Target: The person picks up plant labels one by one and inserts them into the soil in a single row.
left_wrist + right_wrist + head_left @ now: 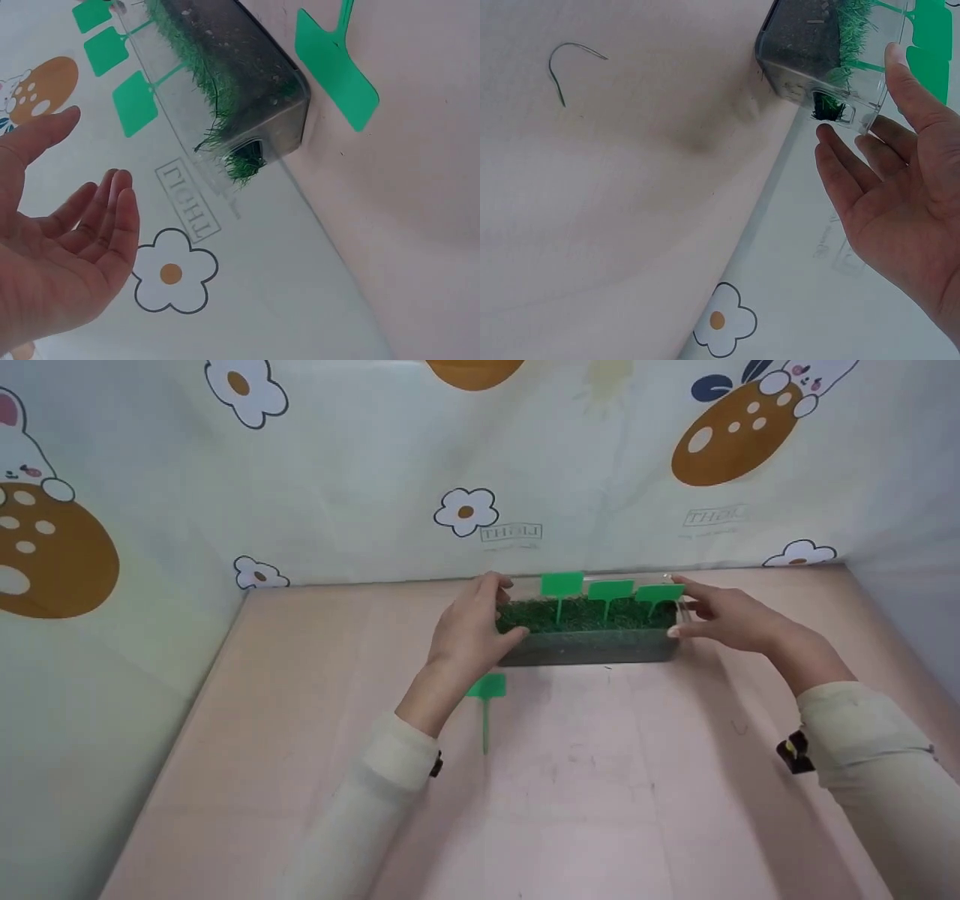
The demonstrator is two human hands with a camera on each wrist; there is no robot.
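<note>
A long clear plastic box (589,648) with dark filling and grass-like green on top stands near the back of the pink surface. Several flat green T-shaped markers, such as this green marker (562,584), stick up from the grass. My right hand (900,187) holds the box's right end, thumb at the near corner and index finger at the far corner. At the left end is my left hand (469,622); the left wrist view shows it apart from the box, fingers loosely bent, palm empty. Another green marker (487,687) lies in front, partly hidden by my left wrist.
A pale printed cloth (360,495) with flowers and rabbits hangs behind and at the sides. A thin dark curved strand (559,56) lies on the pink tabletop (570,780). The box has a cut-out opening in each end wall.
</note>
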